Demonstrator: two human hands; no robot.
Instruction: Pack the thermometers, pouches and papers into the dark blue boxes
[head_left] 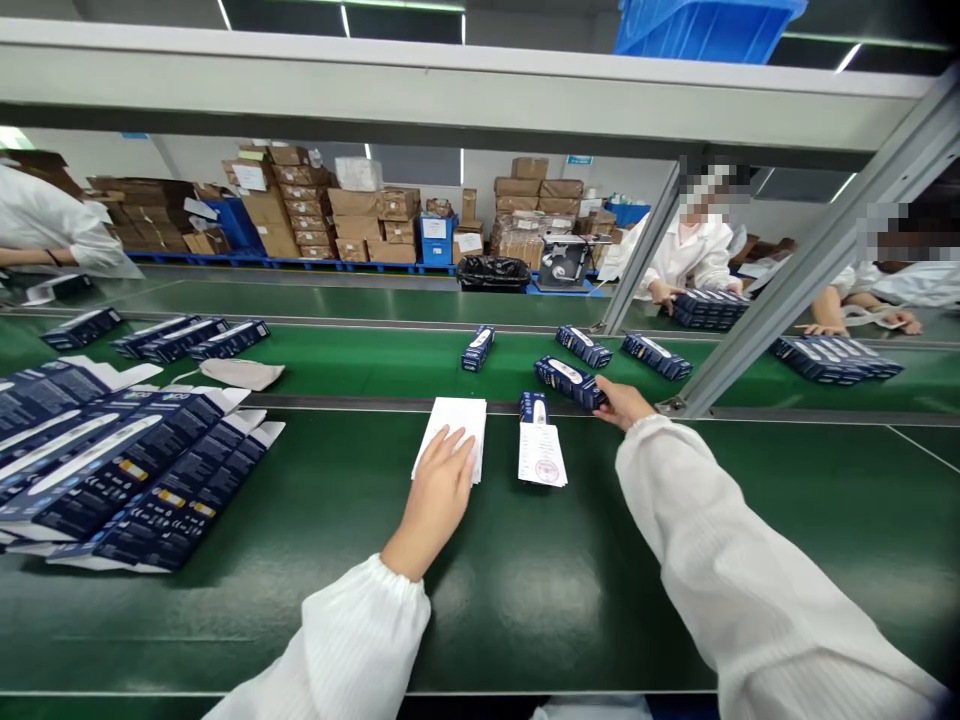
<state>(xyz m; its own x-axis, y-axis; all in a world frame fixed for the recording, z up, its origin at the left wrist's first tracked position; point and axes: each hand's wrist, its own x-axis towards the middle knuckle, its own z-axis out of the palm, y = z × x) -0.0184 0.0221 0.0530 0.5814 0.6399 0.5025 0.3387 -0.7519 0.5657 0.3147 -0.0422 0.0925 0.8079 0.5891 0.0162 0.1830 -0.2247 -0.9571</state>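
My left hand [444,482] lies flat, fingers stretched out, on a stack of white paper sheets [460,415] on the green worktop. My right hand [624,404] reaches to the belt behind and grips one end of a small dark blue printed box [568,381]. Between my hands stands another blue box [534,407], with a printed white slip [541,455] bearing a round stamp in front of it. Flattened blue cartons [127,460] lie piled at the left, well apart from my left hand.
More blue boxes [478,348] lie along the green belt [360,365], beside a pale cloth-like pouch [241,373]. A slanted metal post [780,270] rises at the right. Co-workers in white sleeves [686,250] handle boxes across the line. Overhead runs a shelf beam [420,90].
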